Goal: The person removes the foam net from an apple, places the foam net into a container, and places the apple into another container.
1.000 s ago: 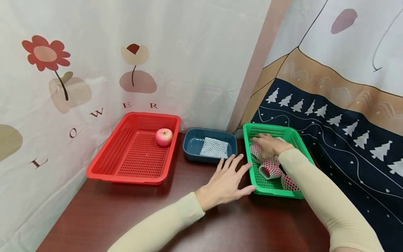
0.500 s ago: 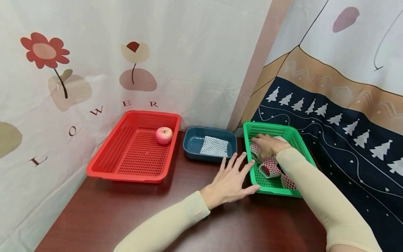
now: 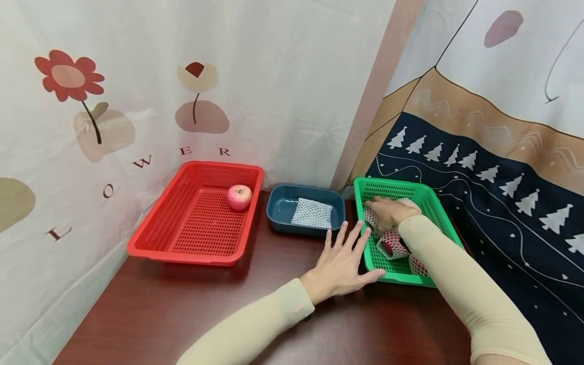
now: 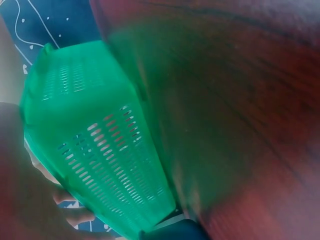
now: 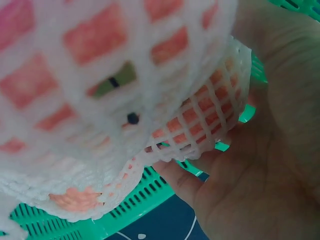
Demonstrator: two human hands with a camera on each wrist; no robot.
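Observation:
My right hand (image 3: 387, 213) reaches down into the green basket (image 3: 406, 278) and grips an apple wrapped in white foam netting (image 3: 369, 218). In the right wrist view, the fingers curl around this netted apple (image 5: 210, 115), while another netted apple (image 5: 95, 75) fills the near side. More netted apples lie in the basket, one with red skin showing (image 3: 391, 243) just below the hand. My left hand (image 3: 339, 266) is spread flat, fingers apart, its tips at the basket's left rim. The left wrist view shows the basket's slotted side wall (image 4: 105, 145) close by.
A red basket (image 3: 182, 257) with one unwrapped apple (image 3: 239, 196) stands on the left. Between the baskets is a dark blue tray (image 3: 279, 208) holding an empty white foam net (image 3: 312, 213). Curtains hang behind the dark wooden table (image 3: 182, 294).
My left hand has moved slightly to the right, closer against the green basket. The right hand stays over the same apple inside the basket.

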